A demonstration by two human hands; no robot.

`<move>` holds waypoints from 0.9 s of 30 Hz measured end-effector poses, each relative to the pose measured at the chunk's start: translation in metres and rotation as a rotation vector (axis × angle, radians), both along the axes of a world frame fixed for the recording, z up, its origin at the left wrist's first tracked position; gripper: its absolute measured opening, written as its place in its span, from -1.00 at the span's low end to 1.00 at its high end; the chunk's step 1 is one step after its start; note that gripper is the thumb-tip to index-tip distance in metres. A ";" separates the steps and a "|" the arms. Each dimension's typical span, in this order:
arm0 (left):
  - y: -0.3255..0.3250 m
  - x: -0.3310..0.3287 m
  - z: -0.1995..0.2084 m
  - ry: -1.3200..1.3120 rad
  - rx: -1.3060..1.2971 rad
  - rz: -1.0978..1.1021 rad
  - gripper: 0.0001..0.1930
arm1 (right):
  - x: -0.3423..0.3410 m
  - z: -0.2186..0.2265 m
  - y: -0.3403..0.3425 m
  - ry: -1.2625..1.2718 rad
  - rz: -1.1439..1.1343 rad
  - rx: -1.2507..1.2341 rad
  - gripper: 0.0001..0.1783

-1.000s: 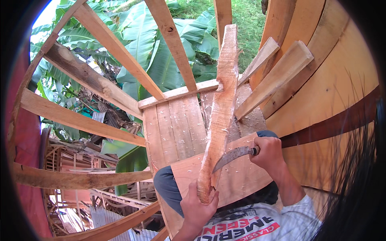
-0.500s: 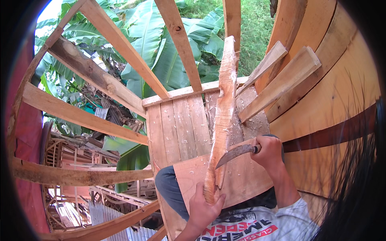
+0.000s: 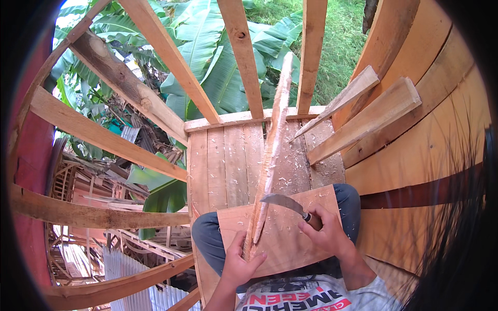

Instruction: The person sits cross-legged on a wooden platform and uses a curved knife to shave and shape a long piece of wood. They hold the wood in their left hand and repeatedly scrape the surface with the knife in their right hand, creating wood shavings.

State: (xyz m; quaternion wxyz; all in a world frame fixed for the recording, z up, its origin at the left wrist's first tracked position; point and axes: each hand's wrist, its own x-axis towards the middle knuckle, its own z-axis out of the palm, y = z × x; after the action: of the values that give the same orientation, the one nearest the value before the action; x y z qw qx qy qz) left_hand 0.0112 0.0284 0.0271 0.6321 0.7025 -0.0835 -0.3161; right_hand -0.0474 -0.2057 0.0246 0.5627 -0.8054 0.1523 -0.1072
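A long, rough-hewn strip of wood [image 3: 271,142] stands tilted away from me, its near end in my left hand [image 3: 242,263]. Those fingers are closed round its bottom, where a split or notch shows. My right hand [image 3: 328,230] grips the dark handle of a curved knife [image 3: 284,202]. The blade points left, and its tip lies against or just in front of the strip's right edge; I cannot tell whether it touches. Beneath both hands, a flat wooden board [image 3: 290,241] rests across my lap, dotted with a few shavings.
Plank flooring [image 3: 236,160] with scattered shavings stretches ahead to a crosswise rail [image 3: 249,118]. Two loose wood pieces [image 3: 371,119] lean at the right beside a curved plank wall [image 3: 420,142]. Open slats [image 3: 109,137] fan out on the left, with banana leaves [image 3: 202,67] beyond.
The strip has been turned so its narrow edge faces me, and its top has swung left. My right hand with the knife has come lower and left. My left hand has shifted left.
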 end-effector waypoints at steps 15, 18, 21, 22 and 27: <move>-0.007 -0.001 0.012 0.388 -0.221 -0.292 -0.44 | -0.008 -0.001 -0.045 -0.054 -0.026 -0.228 -0.72; -0.004 -0.001 0.011 0.378 -0.196 -0.327 -0.45 | -0.017 -0.009 -0.048 -0.108 -0.047 -0.239 -0.76; -0.002 -0.002 0.013 0.377 -0.173 -0.319 -0.46 | -0.017 -0.012 -0.044 -0.187 0.068 -0.321 -0.75; -0.001 -0.001 0.011 0.381 -0.156 -0.306 -0.46 | -0.014 -0.009 -0.048 -0.168 0.086 -0.377 -0.73; -0.010 0.006 0.015 0.302 -0.053 -0.288 -0.45 | -0.016 -0.017 -0.033 -0.208 0.073 -0.399 -0.67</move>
State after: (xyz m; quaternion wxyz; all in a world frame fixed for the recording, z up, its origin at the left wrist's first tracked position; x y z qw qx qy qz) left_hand 0.0172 0.0185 0.0424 0.6040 0.6112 -0.0954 -0.5025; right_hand -0.0638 -0.2383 0.0072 0.4083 -0.8904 0.0398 -0.1970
